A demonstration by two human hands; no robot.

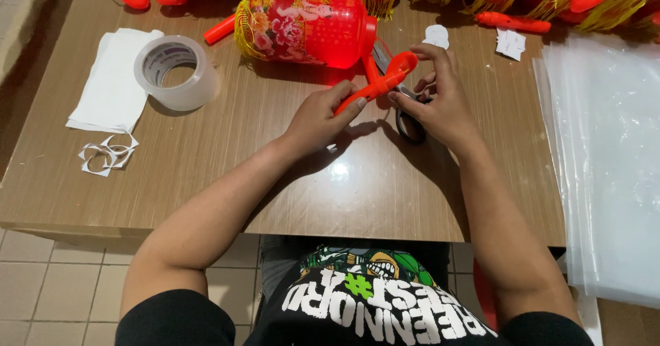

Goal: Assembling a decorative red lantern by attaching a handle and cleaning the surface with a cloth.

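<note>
Left hand: left hand [320, 117], middle of the frame, pinches the lower end of the orange handle [377, 84].
Right hand: right hand [436, 102] grips the handle's looped upper end, fingers curled over it.
Scissors: scissors [405, 115] lie on the table [227, 174] under the right hand.
Lantern: red lantern [302, 26], on its side, upper centre, just beyond the handle.
Tape: tape roll [175, 71], upper left, beside white paper [113, 81].
Plastic: clear plastic sheets [605, 160], right edge.
</note>
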